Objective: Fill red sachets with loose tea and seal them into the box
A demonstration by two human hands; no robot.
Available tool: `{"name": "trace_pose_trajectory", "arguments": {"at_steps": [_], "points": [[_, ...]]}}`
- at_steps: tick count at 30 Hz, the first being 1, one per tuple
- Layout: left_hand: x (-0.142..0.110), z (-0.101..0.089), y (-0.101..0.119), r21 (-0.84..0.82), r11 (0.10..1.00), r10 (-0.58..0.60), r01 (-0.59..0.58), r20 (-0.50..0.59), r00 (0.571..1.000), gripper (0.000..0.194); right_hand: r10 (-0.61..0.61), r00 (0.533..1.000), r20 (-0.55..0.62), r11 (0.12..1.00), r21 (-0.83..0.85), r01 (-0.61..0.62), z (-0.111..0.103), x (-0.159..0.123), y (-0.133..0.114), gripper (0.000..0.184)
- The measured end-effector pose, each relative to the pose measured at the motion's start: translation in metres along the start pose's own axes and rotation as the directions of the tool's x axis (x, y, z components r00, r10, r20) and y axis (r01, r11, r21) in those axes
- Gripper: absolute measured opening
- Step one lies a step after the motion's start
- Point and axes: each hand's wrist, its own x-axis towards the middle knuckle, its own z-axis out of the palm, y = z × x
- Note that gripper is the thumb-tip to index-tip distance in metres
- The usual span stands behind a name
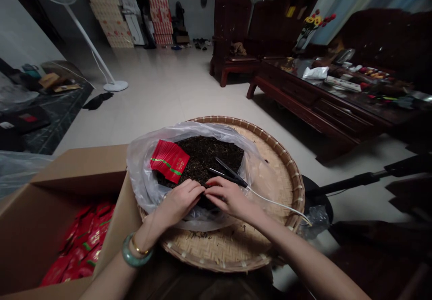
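My left hand [182, 199] and my right hand [231, 197] meet at the fingertips over the near side of a clear plastic bag [141, 169]. Fingers on both are closed in a pinch; what they hold, if anything, is hidden. Dark, dried loose leaves [212, 149], like tea, fill the opened bag. On the leaves at the left lies a fanned stack of red packets [169, 159] with a green stripe. A black tong-like tool with a white cord [232, 178] rests just beyond my right hand, its jaws apart. Beneath the bag is a round woven bamboo tray [283, 156].
An open cardboard box [81, 165] stands at the left, with many red packets [87, 241] inside. A black stand pole [351, 183] is at the right. Farther off are a dark wooden table [303, 88] with clutter and a white standing fan [116, 85].
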Motion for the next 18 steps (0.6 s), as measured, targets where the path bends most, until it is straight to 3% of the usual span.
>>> {"name": "trace_pose_trajectory", "arguments": {"at_steps": [3, 6, 10, 13, 14, 16, 18], "points": [[0.000, 0.000, 0.000, 0.053, 0.999, 0.002, -0.002, -0.001, 1.000, 0.018, 0.062, 0.985, 0.161, 0.962, -0.271, -0.016, -0.002, 0.002, -0.005, 0.022], [0.000, -0.002, -0.001, 0.140, 0.990, -0.011, 0.014, -0.021, 1.000, 0.019, 0.150, 0.962, 0.230, 0.881, -0.473, -0.024, -0.003, 0.005, -0.009, 0.018], [-0.001, -0.005, -0.001, 0.163, 0.986, -0.018, 0.021, -0.024, 1.000, 0.018, 0.181, 0.952, 0.245, 0.823, -0.568, -0.011, -0.001, 0.006, -0.013, 0.015], [-0.002, -0.006, 0.000, 0.025, 1.000, -0.017, 0.019, -0.060, 0.998, 0.011, 0.192, 0.952, 0.240, 0.828, -0.560, -0.026, -0.003, 0.005, -0.013, 0.013], [-0.003, -0.006, -0.001, -0.057, 0.998, -0.033, 0.028, -0.088, 0.996, 0.018, 0.184, 0.956, 0.230, 0.845, -0.534, -0.034, -0.004, 0.004, -0.011, 0.014], [-0.004, -0.006, -0.005, -0.234, 0.969, -0.104, 0.075, -0.117, 0.988, 0.055, 0.131, 0.970, 0.203, 0.901, -0.434, -0.031, -0.009, 0.003, -0.008, 0.021], [-0.004, -0.006, -0.012, -0.408, 0.900, -0.193, 0.152, -0.062, 0.979, 0.086, 0.022, 0.984, 0.177, 0.958, -0.285, 0.030, -0.014, 0.003, -0.002, 0.026]]}}
